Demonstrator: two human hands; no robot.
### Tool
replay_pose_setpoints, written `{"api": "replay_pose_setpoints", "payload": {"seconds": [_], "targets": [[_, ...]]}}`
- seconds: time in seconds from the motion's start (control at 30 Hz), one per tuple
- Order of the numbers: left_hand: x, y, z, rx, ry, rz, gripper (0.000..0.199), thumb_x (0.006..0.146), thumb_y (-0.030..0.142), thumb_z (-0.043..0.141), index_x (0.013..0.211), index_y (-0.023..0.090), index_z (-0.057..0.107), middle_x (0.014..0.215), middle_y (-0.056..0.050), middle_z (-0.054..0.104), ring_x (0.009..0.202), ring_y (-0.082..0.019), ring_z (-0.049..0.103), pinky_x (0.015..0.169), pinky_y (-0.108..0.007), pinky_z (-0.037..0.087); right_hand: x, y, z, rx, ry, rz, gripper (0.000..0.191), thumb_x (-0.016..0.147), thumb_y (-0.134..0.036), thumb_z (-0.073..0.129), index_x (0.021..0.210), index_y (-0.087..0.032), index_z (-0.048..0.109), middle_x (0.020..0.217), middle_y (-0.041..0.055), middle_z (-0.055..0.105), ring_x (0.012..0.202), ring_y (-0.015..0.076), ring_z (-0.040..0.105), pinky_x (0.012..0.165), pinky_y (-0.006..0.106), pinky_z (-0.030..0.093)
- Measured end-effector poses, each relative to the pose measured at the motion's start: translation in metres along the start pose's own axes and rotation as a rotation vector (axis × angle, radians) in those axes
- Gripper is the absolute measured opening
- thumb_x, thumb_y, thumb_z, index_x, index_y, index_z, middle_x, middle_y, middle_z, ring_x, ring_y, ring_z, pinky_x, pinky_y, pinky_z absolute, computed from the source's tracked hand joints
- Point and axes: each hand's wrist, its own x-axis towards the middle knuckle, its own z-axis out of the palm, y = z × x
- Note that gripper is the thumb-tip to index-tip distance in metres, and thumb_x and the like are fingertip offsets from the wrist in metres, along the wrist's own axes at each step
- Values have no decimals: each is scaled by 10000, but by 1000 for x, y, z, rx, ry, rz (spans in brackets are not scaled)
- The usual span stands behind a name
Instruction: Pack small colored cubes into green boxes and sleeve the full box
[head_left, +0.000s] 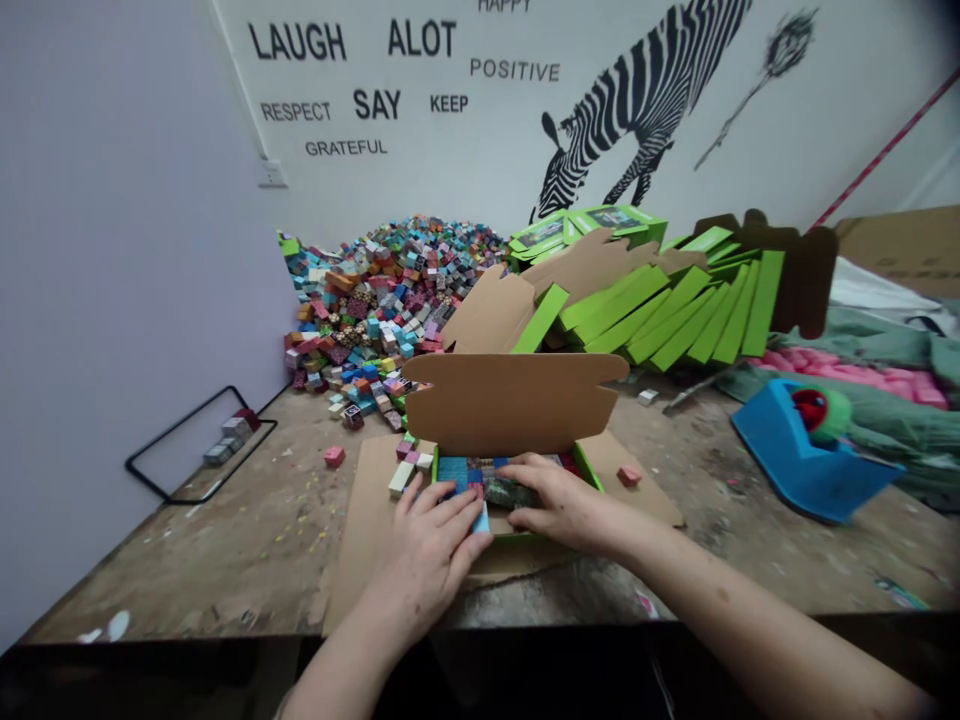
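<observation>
An open green-edged cardboard box, its brown lid (514, 405) raised at the back, lies on a flat cardboard sheet (360, 540). Small patterned blocks (452, 470) fill its far part. My left hand (435, 540) rests over the box's left side, fingers spread on the blocks, with a light blue block (481, 518) beside the fingertips. My right hand (555, 500) reaches in from the right, its fingers and thumb round a dark green block (508, 492). Just left of the box are a few loose blocks, one of them cream (402, 479).
A big heap of small blocks (405, 280) stands at the back left. Green boxes (675, 310) lean at the back right. A blue tape dispenser (810, 460) is on the right, a black wire frame (202, 445) on the left. Pink blocks (334, 457) lie around the sheet.
</observation>
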Motion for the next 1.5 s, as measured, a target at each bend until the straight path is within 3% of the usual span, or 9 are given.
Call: {"api": "replay_pose_setpoints", "payload": {"seconds": [0.17,0.3,0.43,0.6,0.83,1.0,1.17,1.33,1.5], "targets": [[3,3,-4,-22,40,6,372,821,408,429,1152,261,517,1182,-13,544,1057,-217,474,1010,-527,208,-11,4,-5,-58,85,1,363,715,-187,598,1073,-139,554,993,89,515,967,185,454,870,317,375],[11,8,-7,-38,-35,-3,430,806,464,428,1180,260,483,1214,10,518,1082,-213,469,1036,-528,146,-16,7,-9,-123,97,8,218,736,-139,550,950,-136,596,912,79,544,907,180,480,821,308,391],[15,11,-3,-56,-59,-37,375,809,459,425,1104,261,544,1117,29,590,1057,-214,482,1021,-528,168,-18,10,-7,-128,73,60,120,769,-126,495,814,-139,605,808,56,568,779,150,507,716,267,405],[14,11,0,-31,-38,-25,355,811,453,426,1054,243,578,1104,17,598,1049,-215,482,1008,-528,184,-21,15,-3,-74,69,151,76,765,-157,503,804,-148,568,778,35,573,707,129,502,645,244,389],[16,13,-6,-8,-158,-43,461,811,510,374,1219,303,429,1260,47,470,1091,-238,439,1000,-560,158,-10,5,-8,-10,-40,264,232,670,-241,638,874,-165,556,727,-2,576,642,111,504,555,208,359],[18,15,-11,-2,-268,-70,420,819,519,342,1156,323,496,1221,73,506,1122,-247,414,1015,-570,79,-5,4,-10,-84,-88,262,220,659,-226,629,865,-174,573,691,-13,587,604,111,511,524,207,340],[18,16,-11,-15,-299,-78,434,811,519,361,1179,319,476,1248,60,482,1125,-250,412,1013,-576,85,-7,18,-2,37,-47,235,218,690,-196,593,903,-177,548,715,-9,598,640,112,535,569,204,379],[16,14,-6,-10,-254,-53,446,798,523,388,1188,319,462,1264,41,467,1120,-261,420,987,-601,155,-11,23,4,78,-32,221,222,706,-205,591,915,-173,523,715,-6,585,646,117,528,584,213,388],[7,10,-7,-3,-96,46,488,803,511,386,1240,295,402,1307,8,416,1119,-254,430,979,-591,237,-16,12,-4,16,9,149,169,787,-276,505,905,-157,529,770,32,580,682,139,515,609,241,391]]}}
